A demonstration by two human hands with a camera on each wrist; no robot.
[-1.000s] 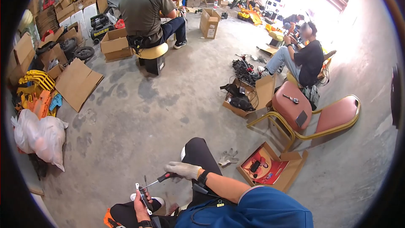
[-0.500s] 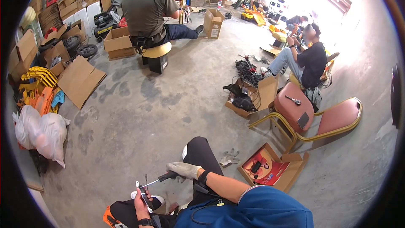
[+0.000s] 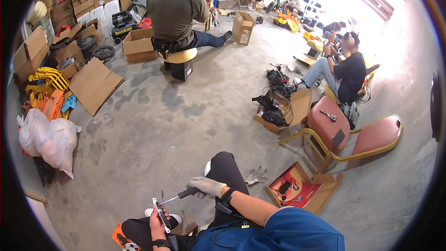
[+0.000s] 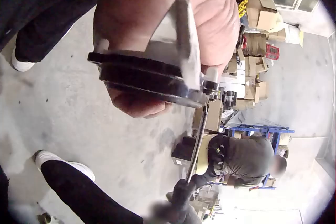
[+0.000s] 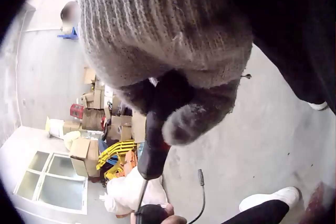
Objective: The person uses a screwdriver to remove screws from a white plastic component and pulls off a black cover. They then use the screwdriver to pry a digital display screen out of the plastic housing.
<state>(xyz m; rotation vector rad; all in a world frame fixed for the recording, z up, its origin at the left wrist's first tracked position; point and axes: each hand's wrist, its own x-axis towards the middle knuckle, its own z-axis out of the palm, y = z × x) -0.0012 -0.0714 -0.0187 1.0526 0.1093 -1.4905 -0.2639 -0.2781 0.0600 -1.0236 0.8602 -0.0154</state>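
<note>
My bare left hand (image 3: 156, 227) holds a dark round part (image 4: 149, 79) with a white metal bracket (image 4: 184, 40) on it. A short black cable (image 5: 202, 195) with a plug at its tip sticks up beside the part. My right hand (image 3: 207, 186), in a grey knitted glove, grips the black handle of a screwdriver (image 5: 153, 153). The screwdriver's shaft (image 4: 199, 137) slants down to the left in the head view, its tip right at a small screw (image 4: 211, 86) at the bracket's edge. The glove hides much of the handle.
A loose glove (image 3: 256, 175) and an open carton (image 3: 327, 190) lie right of my knee. Beyond stands a pink chair (image 3: 378, 135) with tools on the seat beside it. Plastic bags (image 3: 58, 142) and cartons line the left. Other people sit farther off.
The head view has swung slightly left, so the room appears shifted right. The screwdriver handle has turned: its red side has gone from sight. Both hands keep their holds.
</note>
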